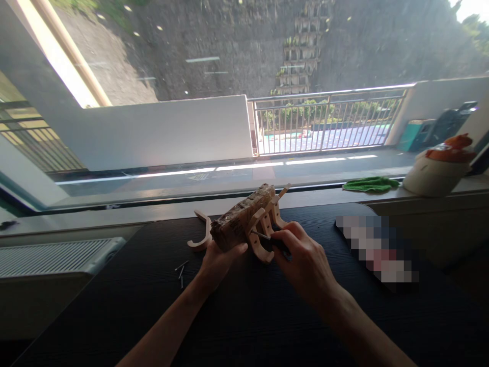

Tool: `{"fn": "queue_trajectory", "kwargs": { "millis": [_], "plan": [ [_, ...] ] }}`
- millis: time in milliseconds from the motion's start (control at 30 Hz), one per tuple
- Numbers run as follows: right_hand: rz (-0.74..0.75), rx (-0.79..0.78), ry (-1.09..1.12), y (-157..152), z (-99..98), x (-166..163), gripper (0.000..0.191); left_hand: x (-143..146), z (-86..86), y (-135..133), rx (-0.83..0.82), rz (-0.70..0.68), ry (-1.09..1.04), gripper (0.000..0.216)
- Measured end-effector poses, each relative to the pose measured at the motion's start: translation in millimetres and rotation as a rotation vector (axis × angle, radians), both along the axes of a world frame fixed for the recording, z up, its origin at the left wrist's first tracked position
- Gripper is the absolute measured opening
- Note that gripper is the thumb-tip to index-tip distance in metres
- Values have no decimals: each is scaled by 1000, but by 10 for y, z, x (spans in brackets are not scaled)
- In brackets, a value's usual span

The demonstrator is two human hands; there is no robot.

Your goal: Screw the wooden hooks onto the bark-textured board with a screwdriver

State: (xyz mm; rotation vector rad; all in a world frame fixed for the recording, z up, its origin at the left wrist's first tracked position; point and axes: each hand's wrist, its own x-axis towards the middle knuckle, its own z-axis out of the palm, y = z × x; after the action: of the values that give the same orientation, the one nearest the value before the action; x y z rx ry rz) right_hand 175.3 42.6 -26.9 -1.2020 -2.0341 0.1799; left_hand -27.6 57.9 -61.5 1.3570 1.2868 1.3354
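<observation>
At far L, a white radiator is seen below the sill. On the dark counter, a few metal screws are scattered to the L of the person's forearm, laid at differing angles. Just beyond, a curved wooden hook is seen by the block's L end, its curl turned L; whether the two touch can't be told.

The wooden block, rough & bark-like on top, is held centrally, nr the counter's window edge. Its long axis is run diagonally: near end pointed L & twd the person, far end R & twd the window. It's gripped by the L hand at its near end, w/ the thumb laid along the lower edge; the other fingers are mostly hidden, so their exact spread can't be told.

Along the block's R side, more wooden hooks are set in a row, curled ends turned twd the R hand. A dark-handled screwdriver is pinched b/w that hand's thumb & fingers, its shaft pointed L & slightly away, tip at the nearest hook.

Farther R, a pixelated item is laid on the counter; a green cloth & a pale pot are placed on the sill.
</observation>
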Motion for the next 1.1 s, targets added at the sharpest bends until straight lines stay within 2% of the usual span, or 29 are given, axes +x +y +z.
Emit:
{"fn": "queue_trajectory", "kwargs": {
  "millis": [333,500,600,700,833,933,1100],
  "plan": [
    [21,-64,20,17,-21,2,18,29,26,-5,27,28,20,44],
    [34,-131,4,19,5,7,27,23,24,-14,29,39,80,43],
    [47,-159,61,21,6,8,18,12,-9,-9,32,35,91,43],
    [69,-174,106,24,0,8,28,11,-30,-3,16,47,61,44],
    [38,-61,25,39,6,27,16,26,-16,-4,3,49,-9,47],
    [25,44,-63,43,19,50,15,38,8,-11,0,48,-46,46],
    [0,65,-111,30,23,55,16,32,37,-15,23,26,-18,46]
  ]
}}
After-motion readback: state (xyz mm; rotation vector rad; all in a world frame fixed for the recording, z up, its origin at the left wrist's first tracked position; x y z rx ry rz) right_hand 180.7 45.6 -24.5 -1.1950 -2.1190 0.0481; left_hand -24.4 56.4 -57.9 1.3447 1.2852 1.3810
